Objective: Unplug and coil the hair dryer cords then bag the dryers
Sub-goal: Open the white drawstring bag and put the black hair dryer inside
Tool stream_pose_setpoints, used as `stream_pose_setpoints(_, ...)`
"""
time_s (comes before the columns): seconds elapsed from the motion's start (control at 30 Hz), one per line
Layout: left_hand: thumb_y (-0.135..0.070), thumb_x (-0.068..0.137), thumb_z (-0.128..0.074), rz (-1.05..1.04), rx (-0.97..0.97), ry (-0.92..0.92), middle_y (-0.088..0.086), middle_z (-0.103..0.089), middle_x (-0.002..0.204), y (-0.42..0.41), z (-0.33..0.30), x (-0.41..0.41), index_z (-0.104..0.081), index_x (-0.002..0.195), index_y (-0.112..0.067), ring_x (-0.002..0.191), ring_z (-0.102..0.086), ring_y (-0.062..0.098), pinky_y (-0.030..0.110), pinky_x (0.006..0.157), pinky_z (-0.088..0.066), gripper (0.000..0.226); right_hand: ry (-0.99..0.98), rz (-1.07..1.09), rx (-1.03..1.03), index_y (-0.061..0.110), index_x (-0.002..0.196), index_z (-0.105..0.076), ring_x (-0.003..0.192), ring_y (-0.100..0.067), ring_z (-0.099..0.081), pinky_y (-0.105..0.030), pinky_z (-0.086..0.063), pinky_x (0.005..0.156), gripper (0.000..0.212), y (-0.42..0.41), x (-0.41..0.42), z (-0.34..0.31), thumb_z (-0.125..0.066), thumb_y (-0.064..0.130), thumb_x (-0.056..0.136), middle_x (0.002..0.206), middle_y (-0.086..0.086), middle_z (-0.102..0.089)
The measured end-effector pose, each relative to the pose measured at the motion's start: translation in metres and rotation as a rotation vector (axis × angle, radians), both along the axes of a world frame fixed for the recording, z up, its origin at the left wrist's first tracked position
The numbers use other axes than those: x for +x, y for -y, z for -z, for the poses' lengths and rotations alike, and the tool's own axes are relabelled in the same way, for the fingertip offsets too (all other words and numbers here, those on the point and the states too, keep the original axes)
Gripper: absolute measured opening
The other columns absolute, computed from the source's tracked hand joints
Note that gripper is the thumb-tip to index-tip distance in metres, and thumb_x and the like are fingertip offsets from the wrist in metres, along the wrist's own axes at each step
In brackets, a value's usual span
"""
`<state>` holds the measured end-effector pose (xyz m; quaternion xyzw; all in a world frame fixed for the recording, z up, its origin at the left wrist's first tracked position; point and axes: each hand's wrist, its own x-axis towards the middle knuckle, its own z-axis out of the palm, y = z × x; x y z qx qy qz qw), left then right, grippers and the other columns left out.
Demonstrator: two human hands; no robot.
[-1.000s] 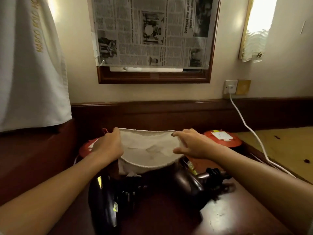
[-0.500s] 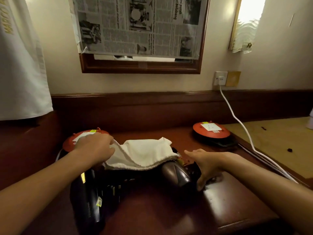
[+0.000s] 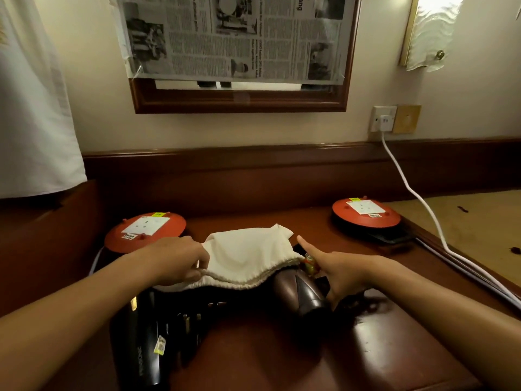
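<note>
A cream cloth bag (image 3: pixel 248 256) lies on the dark wooden desk (image 3: pixel 282 356), its hemmed mouth draped over the front of a brown hair dryer (image 3: pixel 298 294). My left hand (image 3: pixel 177 261) pinches the bag's left rim. My right hand (image 3: pixel 338 270) rests against the brown dryer's right side, thumb raised near the bag's corner; whether it grips the dryer is unclear. A black hair dryer (image 3: pixel 141 342) lies at the near left with dark cord and plug pieces (image 3: pixel 191 325) beside it.
Two red round socket reels stand on the desk, one at the left (image 3: pixel 145 231) and one at the right (image 3: pixel 366 214). A white cable (image 3: pixel 417 201) runs from the wall socket (image 3: pixel 383 118) down along the desk's right edge. A white cloth (image 3: pixel 33 108) hangs at the left.
The bag was held up and stretched open by both hands; it now lies lowered over the brown dryer. My right hand let go of the rim and went down to the dryer.
</note>
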<state>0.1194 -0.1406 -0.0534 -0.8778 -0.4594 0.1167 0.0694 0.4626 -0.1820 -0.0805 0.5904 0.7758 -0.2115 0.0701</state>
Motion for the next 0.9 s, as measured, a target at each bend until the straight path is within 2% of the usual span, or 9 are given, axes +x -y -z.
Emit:
stream_pose_setpoints(0.1, -0.039, 0.096, -0.054, -0.004, 0.034, 0.073, -0.013, -0.058, 0.083, -0.001, 0.001, 0.000, -0.062, 0.089, -0.033, 0.068, -0.048, 0.000, 0.026, 0.065, -0.045, 0.012, -0.049, 0.043, 0.056, 0.043, 0.151, 0.026, 0.078, -0.010, -0.055, -0.019, -0.044, 0.066, 0.136, -0.002, 0.006, 0.010, -0.084, 0.023, 0.073, 0.098, 0.007, -0.053)
stream_pose_setpoints(0.2, -0.035, 0.096, -0.056, -0.058, 0.111, 0.285, -0.013, -0.056, 0.070, -0.006, -0.008, 0.004, -0.059, 0.077, -0.032, 0.068, -0.056, 0.006, 0.028, 0.061, -0.044, 0.020, -0.062, 0.106, 0.098, 0.046, 0.150, 0.024, 0.090, -0.020, -0.059, -0.034, -0.054, 0.079, 0.136, -0.001, 0.014, 0.012, -0.084, 0.027, 0.070, 0.110, -0.001, -0.054)
stream_pose_setpoints(0.27, -0.034, 0.095, -0.057, -0.112, 0.162, 0.443, -0.011, -0.063, 0.073, -0.013, -0.017, 0.007, -0.064, 0.078, -0.030, 0.071, -0.060, 0.010, 0.032, 0.065, -0.050, 0.019, -0.099, 0.151, 0.112, 0.047, 0.150, 0.023, 0.088, -0.021, -0.065, -0.038, -0.059, 0.078, 0.138, 0.000, 0.023, 0.010, -0.085, 0.025, 0.066, 0.113, -0.004, -0.061)
stream_pose_setpoints(0.37, -0.037, 0.094, -0.056, -0.195, 0.215, 0.588, -0.009, -0.068, 0.080, -0.019, -0.027, 0.020, -0.070, 0.086, -0.028, 0.078, -0.065, 0.016, 0.038, 0.070, -0.055, 0.019, -0.136, 0.213, 0.178, 0.043, 0.151, 0.024, 0.082, -0.018, -0.070, -0.040, -0.061, 0.076, 0.142, 0.006, 0.040, 0.004, -0.085, 0.025, 0.062, 0.102, -0.001, -0.069)
stream_pose_setpoints(0.5, -0.040, 0.094, -0.054, -0.293, 0.291, 0.635, -0.005, -0.062, 0.077, -0.017, -0.038, 0.044, -0.067, 0.081, -0.026, 0.076, -0.061, 0.021, 0.033, 0.063, -0.046, 0.023, -0.036, 0.283, 0.291, 0.038, 0.149, 0.030, 0.083, -0.013, -0.069, -0.038, -0.059, 0.082, 0.145, 0.021, 0.058, -0.012, -0.086, 0.034, 0.062, 0.093, 0.003, -0.070)
stream_pose_setpoints(0.67, -0.044, 0.095, -0.052, -0.362, 0.313, 0.618, 0.004, -0.067, 0.093, -0.010, -0.049, 0.060, -0.069, 0.093, -0.023, 0.088, -0.063, 0.030, 0.033, 0.068, -0.044, 0.027, 0.149, 0.462, 0.434, 0.039, 0.148, 0.032, 0.074, -0.017, -0.068, -0.035, -0.059, 0.064, 0.142, 0.044, 0.076, -0.031, -0.080, 0.033, 0.061, 0.091, 0.004, -0.066)
stream_pose_setpoints(0.73, -0.043, 0.096, -0.052, -0.364, 0.293, 0.621, 0.003, -0.067, 0.092, -0.008, -0.050, 0.063, -0.069, 0.093, -0.021, 0.084, -0.061, 0.026, 0.032, 0.067, -0.042, 0.028, 0.112, 0.507, 0.443, 0.040, 0.148, 0.032, 0.069, -0.016, -0.068, -0.033, -0.058, 0.059, 0.143, 0.053, 0.082, -0.036, -0.080, 0.029, 0.060, 0.086, 0.003, -0.067)
stream_pose_setpoints(0.8, -0.042, 0.095, -0.053, -0.362, 0.290, 0.624, 0.004, -0.068, 0.093, -0.006, -0.050, 0.067, -0.069, 0.093, -0.021, 0.085, -0.062, 0.027, 0.032, 0.067, -0.043, 0.027, 0.045, 0.499, 0.454, 0.040, 0.149, 0.030, 0.072, -0.016, -0.068, -0.033, -0.056, 0.062, 0.144, 0.062, 0.085, -0.045, -0.083, 0.029, 0.060, 0.088, 0.002, -0.066)
stream_pose_setpoints(0.9, -0.041, 0.094, -0.055, -0.373, 0.286, 0.640, 0.004, -0.068, 0.093, -0.005, -0.050, 0.070, -0.069, 0.091, -0.022, 0.085, -0.063, 0.026, 0.033, 0.068, -0.046, 0.024, -0.283, 0.405, 0.375, 0.046, 0.151, 0.018, 0.080, -0.011, -0.069, -0.028, -0.057, 0.067, 0.140, 0.073, 0.079, -0.066, -0.087, 0.020, 0.063, 0.107, -0.002, -0.066)
